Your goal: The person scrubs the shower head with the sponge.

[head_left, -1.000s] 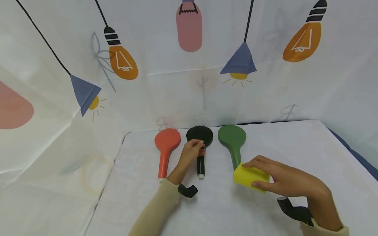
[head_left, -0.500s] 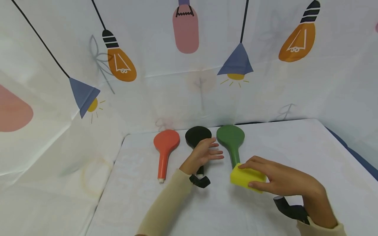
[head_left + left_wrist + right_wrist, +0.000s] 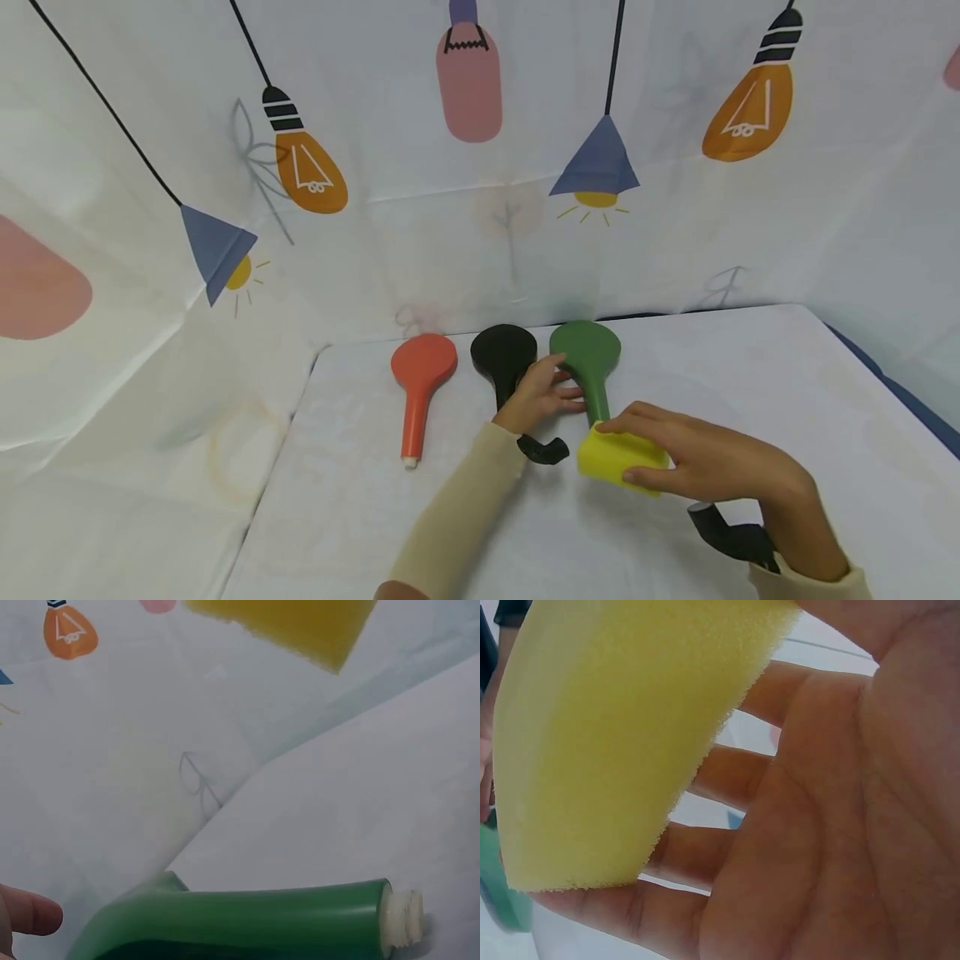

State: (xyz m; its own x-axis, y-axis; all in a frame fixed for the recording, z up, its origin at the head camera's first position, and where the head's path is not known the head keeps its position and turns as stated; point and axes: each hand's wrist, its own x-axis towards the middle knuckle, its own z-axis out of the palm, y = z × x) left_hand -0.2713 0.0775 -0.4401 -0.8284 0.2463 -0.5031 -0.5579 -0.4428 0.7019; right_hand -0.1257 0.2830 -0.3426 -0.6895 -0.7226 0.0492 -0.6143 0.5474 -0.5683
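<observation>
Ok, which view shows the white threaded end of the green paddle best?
The left wrist view: the white threaded end is close and uncovered there. In the head view, the yellow sponge mostly or wholly hides it; the right wrist view shows no threaded end, just part of the green paddle.

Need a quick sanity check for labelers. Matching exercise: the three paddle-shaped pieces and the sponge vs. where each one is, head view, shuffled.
Things
1. Red paddle-shaped piece
2. Yellow sponge
3. Green paddle-shaped piece
4. Black paddle-shaped piece

Places (head view)
A. Middle of the row, handle partly hidden by the left hand
B. Left end of the row, no hand on it
C. Held between the thumb and fingers of the right hand
D. Right end of the row

Pairs: 1-B, 2-C, 3-D, 4-A
</observation>
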